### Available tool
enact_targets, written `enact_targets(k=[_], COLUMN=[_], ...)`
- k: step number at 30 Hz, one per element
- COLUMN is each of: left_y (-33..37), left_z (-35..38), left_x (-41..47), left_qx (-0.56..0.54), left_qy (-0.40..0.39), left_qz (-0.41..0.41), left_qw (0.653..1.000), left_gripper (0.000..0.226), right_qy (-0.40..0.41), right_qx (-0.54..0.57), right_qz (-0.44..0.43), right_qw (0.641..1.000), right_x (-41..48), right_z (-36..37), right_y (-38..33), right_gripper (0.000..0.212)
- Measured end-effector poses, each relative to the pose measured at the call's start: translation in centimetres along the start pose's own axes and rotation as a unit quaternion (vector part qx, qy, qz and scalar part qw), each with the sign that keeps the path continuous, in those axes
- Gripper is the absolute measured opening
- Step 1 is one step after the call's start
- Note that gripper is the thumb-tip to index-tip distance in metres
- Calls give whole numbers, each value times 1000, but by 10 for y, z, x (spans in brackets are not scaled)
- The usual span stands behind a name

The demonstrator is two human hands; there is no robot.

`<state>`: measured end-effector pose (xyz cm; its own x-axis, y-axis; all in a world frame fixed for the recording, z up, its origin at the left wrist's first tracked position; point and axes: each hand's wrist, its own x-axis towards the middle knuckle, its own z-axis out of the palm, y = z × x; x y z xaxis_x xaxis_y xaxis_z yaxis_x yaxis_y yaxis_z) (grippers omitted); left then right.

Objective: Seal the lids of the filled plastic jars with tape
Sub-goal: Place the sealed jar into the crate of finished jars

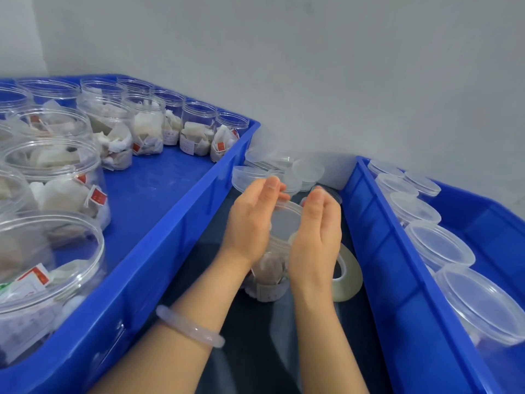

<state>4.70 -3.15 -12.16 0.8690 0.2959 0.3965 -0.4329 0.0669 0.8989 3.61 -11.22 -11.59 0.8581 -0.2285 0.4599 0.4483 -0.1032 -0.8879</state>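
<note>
Forearms reach in past the bracelet (pixel 190 327), both hands on one lid
I see my left hand (pixel 250 223) and right hand (pixel 318 231) curled round opposite sides of the lid (pixel 285 221) on a filled jar (pixel 270 274), which stands upright between the two blue bins. The tape roll (pixel 348 273) sits just right of the jar, so I judge my right hand the nearer to fetch it. My right wrist covers part of the roll; I can't find its free end, nor tell whether the lid is fully seated or already taped
</note>
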Motion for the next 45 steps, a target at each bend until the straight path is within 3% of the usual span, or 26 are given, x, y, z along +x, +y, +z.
enact_targets(k=[4,7,10,12,14,17,19,22,24,26,29,31,34,36,38,40,41,43,45], left_y=[1,6,11,15,16,17,16,16,17,21,27,23,20,21,23,20,17,12,7], left_z=[-5,-2,-8,-5,5,14,18,21,14,5,5,12,22,21,11,1,0,7,14], left_x=[2,0,8,9,3,-2,-8,-18,-15,-4,-3,-9,-20,-25,-23,-18,-20,-31,-39], left_qx=[10,11,-64,-49,-17,-27,-12,35,44,39,40,44,86,83,64,44,40,40,50], left_qy=[-33,-60,-51,-103,-147,-68,-12,6,-20,-32,-99,-58,75,60,82,110,91,7,1], left_qz=[-2,10,-96,-68,-36,-36,-24,-7,-32,-62,-53,-41,-22,-35,-54,-63,-69,-91,-94], left_qw=[999,998,992,991,988,997,1000,999,998,997,993,997,993,994,993,991,993,995,994], left_gripper=[63,59,59,49,41,35,28,28,46,55,40,34,27,38,47,32,24,27,41], right_qy=[22,-26,-102,-130,-87,66,106,44,28,25,88,124,29,-5,60,144,147,82,2], right_qx=[8,18,76,61,71,65,32,33,40,46,7,-20,-21,-46,-46,-25,-16,9,29], right_qz=[-5,6,35,33,50,79,54,32,29,21,-8,-13,17,19,8,19,38,62,77], right_qw=[1000,999,991,989,992,993,992,998,998,998,996,992,999,999,997,989,988,995,997], right_x=[2,11,21,21,17,9,1,-10,-11,-11,-14,-14,-16,-19,-16,-11,-9,-8,-11], right_z=[4,-6,-22,-26,-28,-30,-29,-23,-21,-20,-21,-23,-22,-22,-23,-28,-31,-36,-36], right_y=[-3,-2,-1,-2,3,7,6,1,1,1,2,0,4,8,7,3,2,3,3], right_gripper=[49,31,28,32,30,26,25,40,50,41,29,23,39,55,46,23,23,36,54])
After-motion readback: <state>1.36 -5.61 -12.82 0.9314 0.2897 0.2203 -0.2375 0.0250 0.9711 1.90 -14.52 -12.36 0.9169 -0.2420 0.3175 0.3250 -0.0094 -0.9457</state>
